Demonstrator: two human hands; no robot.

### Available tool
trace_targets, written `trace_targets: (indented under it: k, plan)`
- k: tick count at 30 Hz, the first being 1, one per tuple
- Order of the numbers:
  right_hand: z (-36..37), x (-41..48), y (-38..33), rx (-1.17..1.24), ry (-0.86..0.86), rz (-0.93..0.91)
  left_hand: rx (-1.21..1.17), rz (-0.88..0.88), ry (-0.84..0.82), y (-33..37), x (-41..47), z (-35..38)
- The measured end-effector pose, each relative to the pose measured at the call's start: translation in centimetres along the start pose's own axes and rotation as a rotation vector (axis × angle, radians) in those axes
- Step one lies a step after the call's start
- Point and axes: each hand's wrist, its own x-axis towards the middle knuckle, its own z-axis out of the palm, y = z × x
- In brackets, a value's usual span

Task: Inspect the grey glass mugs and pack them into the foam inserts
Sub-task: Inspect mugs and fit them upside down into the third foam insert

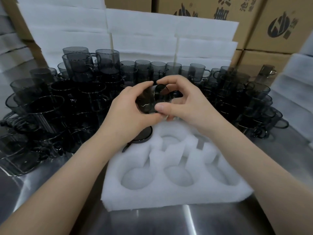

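Note:
Both hands hold one grey glass mug (149, 100) tilted on its side above the far edge of the white foam insert (169, 194). My left hand (128, 111) grips its body from the left, thumb underneath. My right hand (183, 100) pinches it from the right, thumb on the near side and fingers over the rim. One mug (141, 135) sits in the insert's far left pocket, partly hidden under my left hand. The other pockets in view hold nothing.
Several stacked grey mugs (55, 106) crowd the steel table (152, 221) to the left, behind and to the right (254, 102). White foam sheets (144, 34) lean at the back before cardboard boxes (277, 26). More foam is piled at the right edge.

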Motion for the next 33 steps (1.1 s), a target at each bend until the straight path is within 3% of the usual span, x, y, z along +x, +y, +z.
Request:
trace_targets:
  k: [10, 20, 23, 33]
  plan:
    - [0.5, 0.7, 0.2, 0.126, 0.187, 0.011, -0.093, 0.048, -0.063, 0.0, 0.0, -0.1]
    - [-0.9, 0.8, 0.5, 0.549, -0.141, 0.186, -0.303, 0.068, -0.079, -0.7, 0.3, -0.5]
    - [-0.9, 0.9, 0.7, 0.476, -0.159, 0.169, -0.306, 0.064, -0.076, -0.7, 0.3, -0.5]
    - [0.8, 0.8, 0.6, 0.001, 0.150, 0.021, -0.011, 0.074, -0.037, -0.2, -0.1, 0.3]
